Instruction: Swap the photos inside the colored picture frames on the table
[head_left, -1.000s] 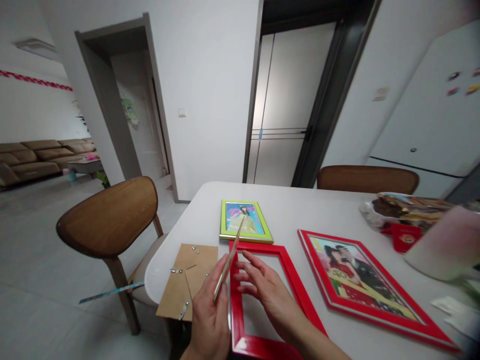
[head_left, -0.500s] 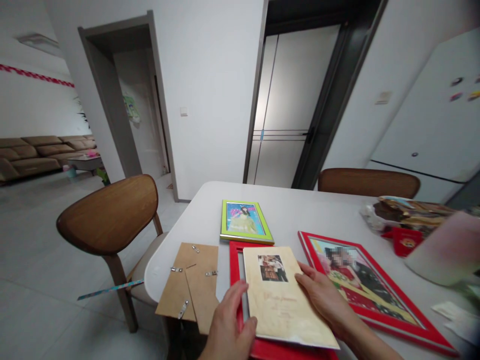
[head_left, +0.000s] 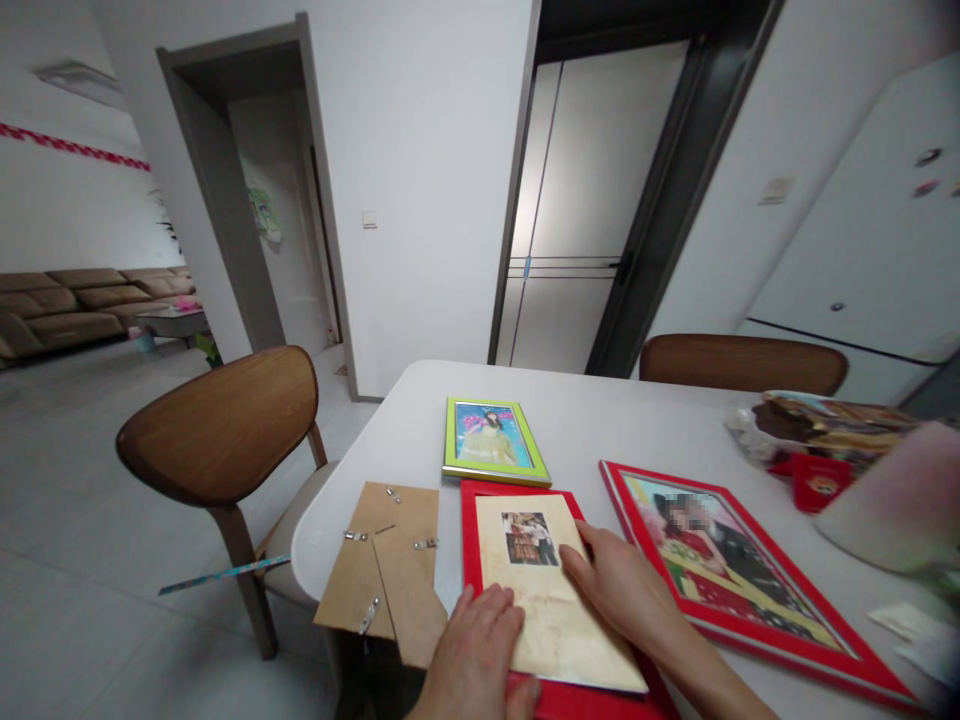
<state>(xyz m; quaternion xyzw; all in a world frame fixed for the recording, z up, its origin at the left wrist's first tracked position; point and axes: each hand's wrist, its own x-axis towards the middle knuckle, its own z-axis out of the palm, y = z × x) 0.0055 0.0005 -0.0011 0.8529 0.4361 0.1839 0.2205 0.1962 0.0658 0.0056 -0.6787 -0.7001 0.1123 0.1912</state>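
Both my hands flat on the cream card [head_left: 551,600], which lies in the red frame [head_left: 470,540] at the table [head_left: 600,420] edge nearest me. My left hand [head_left: 480,650] presses its lower left corner, fingers spread, palm down, gripping nothing. My right hand [head_left: 626,590] lies on the card's right edge, fingers stretched toward the small photo [head_left: 529,538] printed near the top. Card sits a bit crooked, lower right corner over the frame's border. Brown backing board [head_left: 386,570] w/ metal clips just left of the frame, hanging partly over the table edge. Green frame [head_left: 491,440] just behind, big red picture [head_left: 720,570] to the right. Wooden chair [head_left: 217,430] at left.
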